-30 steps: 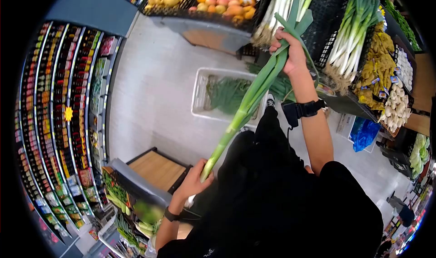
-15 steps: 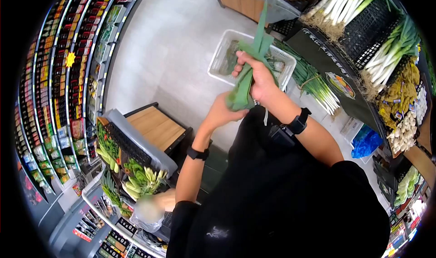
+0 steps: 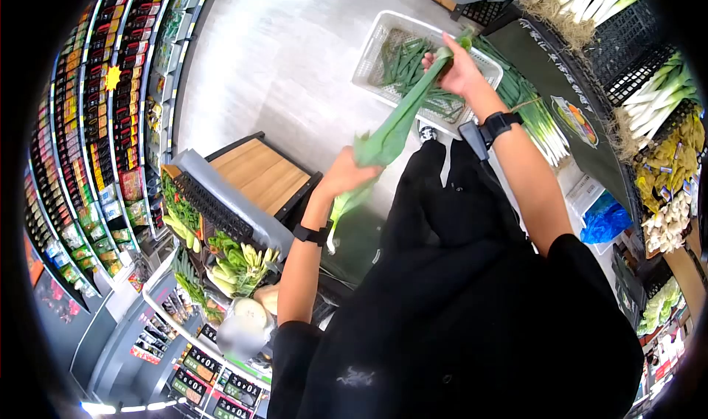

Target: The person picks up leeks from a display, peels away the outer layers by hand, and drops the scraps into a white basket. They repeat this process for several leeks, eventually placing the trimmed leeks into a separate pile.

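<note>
A long leek (image 3: pixel 402 122) with broad green leaves stretches diagonally between my hands. My left hand (image 3: pixel 345 174) is closed round it at the lower left. A paler length with a whitish end hangs below that hand. Up at the right, my right hand (image 3: pixel 459 71) is closed on the leaf ends, which bend over at the fingers. Under my right hand, on the floor, stands a white plastic basket (image 3: pixel 366 55) with cut green leaf pieces (image 3: pixel 413 66) in it.
Bundled leeks (image 3: pixel 542 120) lie on the floor right of the basket. A dark display stand (image 3: pixel 531 65) holds more leeks (image 3: pixel 660 98) and garlic (image 3: pixel 664 220). A wooden-topped stand (image 3: pixel 258 179) and vegetables (image 3: pixel 240 264) are at left, beyond them stocked shelves (image 3: pixel 136 72).
My hands have moved apart, the right one up and to the right, the left slightly left. The leek leaves, bunched before, are now stretched out. More leaf pieces in the basket show.
</note>
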Demonstrator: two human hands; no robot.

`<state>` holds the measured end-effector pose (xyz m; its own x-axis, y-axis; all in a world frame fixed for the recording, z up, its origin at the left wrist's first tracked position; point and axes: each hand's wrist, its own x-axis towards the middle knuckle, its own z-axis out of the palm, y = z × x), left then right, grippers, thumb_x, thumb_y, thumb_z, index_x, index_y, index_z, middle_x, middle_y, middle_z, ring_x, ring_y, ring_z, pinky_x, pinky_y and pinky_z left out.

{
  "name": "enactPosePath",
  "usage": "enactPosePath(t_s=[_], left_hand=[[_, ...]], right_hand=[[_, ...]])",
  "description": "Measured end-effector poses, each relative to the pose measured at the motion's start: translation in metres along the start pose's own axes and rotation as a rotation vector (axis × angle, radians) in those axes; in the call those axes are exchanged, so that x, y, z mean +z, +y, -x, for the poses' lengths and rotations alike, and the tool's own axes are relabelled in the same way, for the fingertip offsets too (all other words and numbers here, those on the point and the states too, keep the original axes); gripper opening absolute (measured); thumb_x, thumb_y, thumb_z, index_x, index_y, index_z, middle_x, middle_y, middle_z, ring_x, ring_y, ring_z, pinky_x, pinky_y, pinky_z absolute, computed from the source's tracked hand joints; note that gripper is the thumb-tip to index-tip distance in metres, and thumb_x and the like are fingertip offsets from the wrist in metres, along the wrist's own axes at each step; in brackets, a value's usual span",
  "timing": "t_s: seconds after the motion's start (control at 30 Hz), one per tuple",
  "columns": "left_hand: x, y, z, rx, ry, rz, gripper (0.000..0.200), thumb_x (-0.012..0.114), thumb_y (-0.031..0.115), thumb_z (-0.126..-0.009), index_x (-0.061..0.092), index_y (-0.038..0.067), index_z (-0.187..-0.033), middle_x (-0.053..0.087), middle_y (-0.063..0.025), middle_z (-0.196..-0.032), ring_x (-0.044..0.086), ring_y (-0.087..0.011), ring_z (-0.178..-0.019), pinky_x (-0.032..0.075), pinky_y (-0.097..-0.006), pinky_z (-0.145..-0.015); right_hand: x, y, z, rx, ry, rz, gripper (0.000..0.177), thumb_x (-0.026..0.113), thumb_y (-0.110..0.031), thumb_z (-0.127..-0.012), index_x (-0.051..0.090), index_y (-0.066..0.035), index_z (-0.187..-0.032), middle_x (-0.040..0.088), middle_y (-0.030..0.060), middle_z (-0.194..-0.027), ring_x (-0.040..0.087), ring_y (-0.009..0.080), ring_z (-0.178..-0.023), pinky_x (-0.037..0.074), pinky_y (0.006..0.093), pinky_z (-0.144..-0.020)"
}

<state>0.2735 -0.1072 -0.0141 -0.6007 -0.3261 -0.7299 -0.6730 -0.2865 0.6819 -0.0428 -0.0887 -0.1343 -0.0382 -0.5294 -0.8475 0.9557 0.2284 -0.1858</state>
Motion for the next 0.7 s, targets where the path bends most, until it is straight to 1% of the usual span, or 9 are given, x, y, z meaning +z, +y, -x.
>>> enactPosePath(t_s=[0.07, 0.1, 0.2, 0.27, 0.33, 0.47, 0.57, 0.63, 0.7], left_hand=[[-0.004, -0.014, 0.001, -0.011, 0.04, -0.032, 0.031, 0.07, 0.016, -0.076, 0.065, -0.004, -0.099, 0.066, -0.0061, -0.079, 0.061, -0.0126, -0.073, 0.05, -0.03, -0.069], [-0.005, -0.019, 0.002, -0.01, 0.074, -0.061, 0.031, 0.07, 0.017, -0.075, 0.065, -0.003, -0.098, 0.066, -0.0067, -0.079, 0.061, -0.0125, -0.072, 0.05, -0.0298, -0.069], [-0.001, -0.007, 0.008, -0.012, 0.052, -0.088, 0.03, 0.072, 0.017, -0.074, 0.066, -0.002, -0.096, 0.066, -0.0066, -0.075, 0.061, -0.0126, -0.07, 0.05, -0.0302, -0.068], [0.003, 0.003, 0.015, -0.005, 0.035, -0.106, 0.03, 0.072, 0.017, -0.073, 0.066, -0.001, -0.096, 0.065, -0.0069, -0.074, 0.061, -0.0125, -0.069, 0.05, -0.0307, -0.067], [0.01, 0.016, 0.021, 0.087, -0.001, -0.29, 0.031, 0.073, 0.017, -0.071, 0.067, 0.001, -0.097, 0.066, -0.0094, -0.072, 0.061, -0.0149, -0.067, 0.05, -0.0322, -0.067], [0.022, 0.035, 0.03, 0.184, -0.056, -0.32, 0.033, 0.073, 0.015, -0.069, 0.066, 0.002, -0.098, 0.066, -0.0118, -0.075, 0.062, -0.0183, -0.067, 0.05, -0.0336, -0.068], [0.026, 0.051, 0.04, 0.277, -0.106, -0.363, 0.034, 0.073, 0.012, -0.068, 0.067, 0.002, -0.1, 0.068, -0.0123, -0.08, 0.063, -0.0213, -0.07, 0.05, -0.0335, -0.072], [0.026, 0.056, 0.043, 0.41, -0.184, -0.285, 0.036, 0.074, 0.01, -0.067, 0.067, 0.003, -0.102, 0.068, -0.0126, -0.082, 0.065, -0.0218, -0.073, 0.051, -0.0332, -0.073], [0.022, 0.055, 0.041, 0.455, -0.222, -0.287, 0.039, 0.075, 0.008, -0.066, 0.068, 0.003, -0.104, 0.069, -0.0131, -0.084, 0.066, -0.0222, -0.076, 0.051, -0.0316, -0.074]], right_hand=[[-0.013, 0.007, 0.005, -0.028, 0.022, 0.199, 0.091, 0.074, -0.063, -0.073, 0.05, 0.008, -0.122, 0.06, 0.0177, -0.106, 0.06, 0.0269, -0.093, 0.048, 0.042, -0.089], [-0.027, 0.015, 0.003, -0.022, 0.021, 0.2, 0.091, 0.074, -0.063, -0.073, 0.05, 0.008, -0.122, 0.06, 0.0177, -0.106, 0.06, 0.0269, -0.093, 0.048, 0.042, -0.089], [-0.048, 0.031, 0.011, -0.408, 0.199, 1.204, 0.094, 0.076, -0.058, -0.073, 0.044, 0.006, -0.134, 0.048, 0.024, -0.135, 0.053, 0.0324, -0.12, 0.041, 0.0432, -0.102], [-0.017, 0.04, 0.106, -1.067, -0.053, 1.348, 0.089, 0.08, -0.046, -0.072, 0.043, -0.002, -0.139, 0.044, 0.0212, -0.142, 0.043, 0.0361, -0.132, 0.035, 0.0467, -0.109], [0.012, 0.039, 0.166, -1.386, -0.539, 1.647, 0.09, 0.083, -0.034, -0.066, 0.042, -0.007, -0.142, 0.042, 0.0177, -0.146, 0.038, 0.0363, -0.137, 0.027, 0.049, -0.114], [0.024, 0.055, 0.169, -1.356, -0.92, 2.048, 0.093, 0.08, -0.019, -0.061, 0.038, -0.011, -0.144, 0.045, 0.0095, -0.145, 0.035, 0.0287, -0.14, 0.021, 0.0486, -0.119], [0.022, 0.054, 0.158, -1.488, -1.049, 2.112, 0.076, 0.074, -0.013, -0.064, 0.047, -0.013, -0.135, 0.06, 0.0079, -0.125, 0.052, 0.0282, -0.124, 0.042, 0.0444, -0.105], [0.023, 0.047, 0.167, -0.678, -1.131, 2.167, 0.057, 0.068, -0.009, -0.063, 0.055, -0.012, -0.119, 0.068, 0.0101, -0.096, 0.065, 0.0338, -0.094, 0.052, 0.0448, -0.077], [0.024, 0.049, 0.185, -0.88, -1.144, 1.991, 0.044, 0.068, -0.009, -0.063, 0.056, -0.011, -0.105, 0.066, 0.0108, -0.082, 0.063, 0.0369, -0.072, 0.048, 0.0462, -0.061]])
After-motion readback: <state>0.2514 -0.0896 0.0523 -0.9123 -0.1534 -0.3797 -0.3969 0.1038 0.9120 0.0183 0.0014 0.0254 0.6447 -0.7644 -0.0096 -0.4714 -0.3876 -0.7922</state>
